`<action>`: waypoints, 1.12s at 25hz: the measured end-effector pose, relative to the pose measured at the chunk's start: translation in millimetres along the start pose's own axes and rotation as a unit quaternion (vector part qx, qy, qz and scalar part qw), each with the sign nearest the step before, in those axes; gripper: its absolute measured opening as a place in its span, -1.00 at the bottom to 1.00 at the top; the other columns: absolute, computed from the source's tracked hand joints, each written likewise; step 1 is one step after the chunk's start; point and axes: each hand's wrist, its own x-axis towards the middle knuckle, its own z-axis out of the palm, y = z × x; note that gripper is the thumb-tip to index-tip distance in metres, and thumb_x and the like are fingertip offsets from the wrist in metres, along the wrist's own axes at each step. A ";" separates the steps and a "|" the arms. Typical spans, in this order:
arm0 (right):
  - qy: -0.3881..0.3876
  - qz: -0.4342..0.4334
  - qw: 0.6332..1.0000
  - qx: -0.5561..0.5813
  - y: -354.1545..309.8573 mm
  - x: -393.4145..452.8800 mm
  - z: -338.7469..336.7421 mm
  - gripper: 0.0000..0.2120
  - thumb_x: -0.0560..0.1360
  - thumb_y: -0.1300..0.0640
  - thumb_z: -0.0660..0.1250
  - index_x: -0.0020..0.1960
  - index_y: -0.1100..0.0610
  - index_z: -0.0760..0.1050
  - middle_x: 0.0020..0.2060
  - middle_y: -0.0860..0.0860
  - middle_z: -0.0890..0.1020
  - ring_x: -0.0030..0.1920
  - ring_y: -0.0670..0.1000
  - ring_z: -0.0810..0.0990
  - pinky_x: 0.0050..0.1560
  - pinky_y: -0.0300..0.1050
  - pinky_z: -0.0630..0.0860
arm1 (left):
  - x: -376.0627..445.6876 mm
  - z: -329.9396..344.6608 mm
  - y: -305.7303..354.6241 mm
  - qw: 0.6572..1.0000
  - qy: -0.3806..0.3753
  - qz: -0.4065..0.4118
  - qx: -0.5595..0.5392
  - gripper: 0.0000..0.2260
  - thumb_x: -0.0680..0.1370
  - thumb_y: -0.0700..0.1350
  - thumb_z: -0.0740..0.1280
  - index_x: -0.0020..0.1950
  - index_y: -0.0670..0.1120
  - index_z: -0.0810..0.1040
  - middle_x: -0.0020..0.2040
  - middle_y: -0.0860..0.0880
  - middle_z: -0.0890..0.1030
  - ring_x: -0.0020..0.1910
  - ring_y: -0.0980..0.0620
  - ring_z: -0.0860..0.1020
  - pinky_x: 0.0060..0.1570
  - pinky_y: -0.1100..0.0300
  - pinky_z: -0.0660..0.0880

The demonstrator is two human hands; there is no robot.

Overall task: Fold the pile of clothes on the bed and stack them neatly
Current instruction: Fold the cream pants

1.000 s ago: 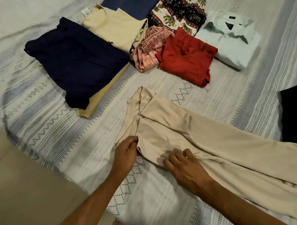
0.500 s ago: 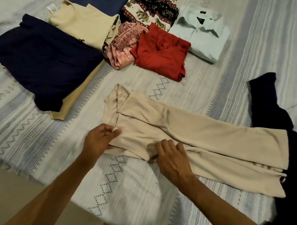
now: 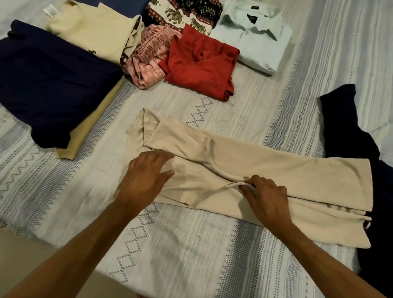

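A: The right hand (image 3: 266,197) is pinching a ridge of cloth on the beige trousers (image 3: 257,171), fingers curled round the fold near the middle of the garment. The left hand (image 3: 145,178) lies flat on the seat end with fingers spread, pressing down; it looks blurred, so I'd not say more about it.

B: And where do the trousers sit?

A: On the bed (image 3: 187,249), centre of view, laid lengthwise from waistband at about 9 o'clock to hems at 3 o'clock, one leg folded over the other.

B: How will they handle?

A: My guess is light, soft and limp, a thin knit that bunches easily, as the ridge under the right hand shows. It will sag, so I'd hold it at the waistband and the hems, both layers together, and smooth it flat before each fold.

B: What's around it?

A: At 3 o'clock a dark navy garment (image 3: 347,136) lies unfolded, touching the hems. At 12 o'clock sits a folded red top (image 3: 200,66), with a pink garment (image 3: 147,60) just beside it and a pale collared shirt (image 3: 255,44) toward 1 o'clock. An elephant-print cloth (image 3: 184,12) lies behind them. At 10 o'clock a navy folded piece (image 3: 48,83) rests on a cream garment (image 3: 94,36).
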 end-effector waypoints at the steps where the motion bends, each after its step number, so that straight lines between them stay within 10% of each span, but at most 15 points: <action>1: -0.018 0.005 0.999 0.029 4.2 1.4 -1.8 -0.77 0.62 -0.14 0.33 0.09 0.01 0.54 -0.09 -0.02 0.69 -0.06 0.13 0.64 -0.08 0.08 0.45 | 9.5 1.9 -3.2 0.999 -0.040 0.012 0.024 -0.62 0.62 0.23 0.32 0.41 0.18 0.49 0.41 0.12 0.49 0.42 0.00 0.38 0.35 -0.03 0.23; 5: -0.024 0.057 0.985 0.163 11.4 4.4 -2.0 -0.82 0.54 -0.10 0.46 0.02 -0.10 0.50 -0.10 -0.18 0.62 -0.02 0.04 0.62 0.01 0.12 0.54 | 41.7 -6.7 -14.0 0.990 -0.090 0.045 0.097 -0.67 0.55 0.32 0.28 0.14 0.20 0.68 0.12 0.17 0.63 0.23 -0.02 0.47 0.25 -0.06 0.18; 8: 0.061 0.063 0.995 0.051 7.6 -2.6 -3.9 -0.67 0.51 -0.06 0.51 0.17 0.00 0.49 0.04 -0.04 0.56 0.06 0.11 0.53 -0.01 0.07 0.43 | 51.6 -10.6 -11.0 0.996 -0.068 -0.046 0.033 -0.81 0.58 0.23 0.38 0.06 0.18 0.70 0.00 0.18 0.66 0.15 0.01 0.49 0.16 0.00 0.17; 10: 0.121 -0.019 0.992 -0.027 -4.1 -19.8 -2.1 -0.61 0.57 0.04 0.46 0.33 0.11 0.46 0.24 0.14 0.52 0.21 0.20 0.52 0.13 0.16 0.42 | 46.6 -5.9 0.8 0.995 -0.032 -0.085 0.051 -0.83 0.60 0.16 0.37 0.12 0.15 0.66 0.06 0.11 0.64 0.17 -0.05 0.51 0.15 -0.03 0.24; 13: 0.028 -0.194 0.980 -0.029 -26.0 -60.0 12.3 -0.41 0.69 -0.04 0.22 0.63 0.18 0.22 0.61 0.18 0.24 0.62 0.20 0.20 0.55 0.28 0.14 | 17.3 8.8 30.2 0.993 0.024 0.063 0.099 -0.61 0.69 0.09 0.24 0.50 0.04 0.45 0.50 -0.04 0.45 0.49 -0.14 0.40 0.43 -0.15 0.32; 17: -0.069 -0.114 0.989 -0.069 -34.1 -91.0 47.4 -0.32 0.72 -0.19 -0.02 0.70 0.14 -0.10 0.69 0.09 -0.06 0.68 0.09 -0.15 0.62 0.30 -0.08 | -32.5 55.0 37.3 0.952 -0.144 0.211 0.169 -0.27 0.67 0.37 0.05 0.72 0.04 -0.08 0.72 0.00 -0.14 0.69 -0.03 -0.12 0.62 -0.16 0.08; 24: -0.083 -0.180 0.974 -0.111 4.7 -88.7 43.7 -0.34 0.56 0.10 0.05 0.66 0.20 0.16 0.65 0.14 0.16 0.65 0.13 0.11 0.54 0.15 0.12 | -46.2 83.9 27.2 0.958 -0.062 0.173 0.218 -0.39 0.57 -0.17 0.04 0.67 -0.11 0.21 0.68 -0.12 0.16 0.62 -0.14 0.26 0.47 -0.28 0.31; 28: -0.089 -0.235 0.961 -0.111 52.6 -110.3 10.6 -0.30 0.58 0.17 0.00 0.70 0.11 -0.07 0.68 0.07 0.05 0.68 0.08 -0.02 0.58 0.18 -0.03 | -51.1 75.8 33.5 0.960 -0.079 0.159 0.218 -0.35 0.52 -0.28 0.00 0.65 -0.17 0.22 0.67 -0.17 0.18 0.61 -0.19 0.27 0.43 -0.36 0.34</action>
